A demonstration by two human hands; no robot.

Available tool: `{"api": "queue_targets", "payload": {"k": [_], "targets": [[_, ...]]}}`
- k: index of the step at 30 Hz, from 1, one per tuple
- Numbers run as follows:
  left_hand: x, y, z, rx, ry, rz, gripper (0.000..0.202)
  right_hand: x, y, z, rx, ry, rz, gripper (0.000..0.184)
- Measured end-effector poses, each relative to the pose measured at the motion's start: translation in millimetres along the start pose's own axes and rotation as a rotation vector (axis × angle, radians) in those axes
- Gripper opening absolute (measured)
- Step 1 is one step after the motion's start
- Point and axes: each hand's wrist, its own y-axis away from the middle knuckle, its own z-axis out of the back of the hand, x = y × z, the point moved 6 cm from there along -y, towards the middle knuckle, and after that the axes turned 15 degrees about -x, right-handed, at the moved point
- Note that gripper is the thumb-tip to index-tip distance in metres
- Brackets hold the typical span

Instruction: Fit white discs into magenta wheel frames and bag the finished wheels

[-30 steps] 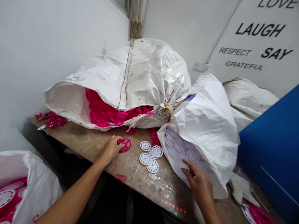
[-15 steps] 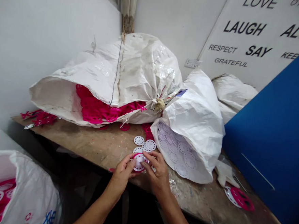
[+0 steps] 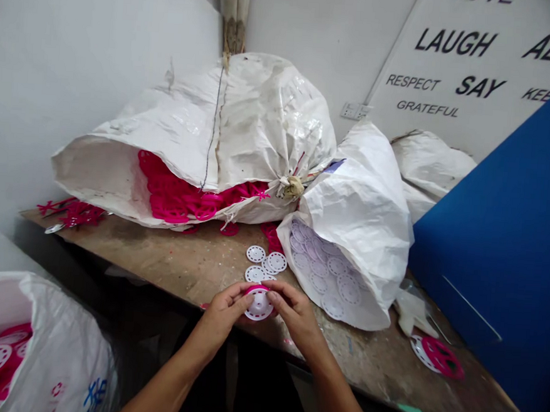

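Observation:
My left hand and my right hand meet over the wooden workbench, together pinching a white perforated plastic disc seated against a magenta plastic ring. The fingers hide much of the ring. Just beyond my hands lie loose white discs on the bench. To the right, a white woven sack opens towards me, packed with stacked white discs. Behind them, another sack spills magenta pieces.
A third sack of magenta and white parts stands low at the left, below the bench. A joined white-and-magenta piece lies at the right, near a blue board. White walls close the back and left.
My hands have pressed closer around the disc and ring, and the disc now sits more squarely on the ring. The view has shifted slightly, with the bench scene sitting a little higher.

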Motion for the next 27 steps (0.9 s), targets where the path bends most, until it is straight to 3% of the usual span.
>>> {"api": "queue_targets", "payload": {"k": [2, 5, 8, 12, 14, 17, 23, 26, 27], "targets": [[3, 0, 2.4, -0.022, 0.024, 0.007, 0.043, 2, 2, -1, -0.009, 0.03, 0.036, 0.026], [2, 0, 5.3, -0.107, -0.03, -0.088, 0.036, 4, 4, -7, -0.055, 0.077, 0.118, 0.022], [3, 0, 3.4, -0.162, -0.072, -0.131, 0.033, 0, 4, -11, -0.102, 0.075, 0.112, 0.02], [13, 0, -3.1, -0.092, 0.035, 0.008, 0.043, -9, -2, -5, -0.173, -0.046, -0.015, 0.023], [16, 0, -3.0, -0.067, 0.047, 0.054, 0.049, -11, -4, -4, -0.143, -0.084, -0.052, 0.025], [15, 0, 1.7, -0.106, -0.017, 0.007, 0.046, -11, -1, -7, -0.047, -0.003, 0.005, 0.033], [20, -2, 5.0, -0.188, -0.058, -0.06, 0.042, -9, 9, -14, -0.089, 0.129, 0.1, 0.034], [16, 8, 21.3, -0.218, 0.036, -0.023, 0.045, 4, 8, -19, -0.022, 0.109, 0.157, 0.039], [7, 15, 35.6, -0.295, 0.089, -0.05, 0.045, 10, 5, -17, -0.015, 0.103, 0.189, 0.04]]}}
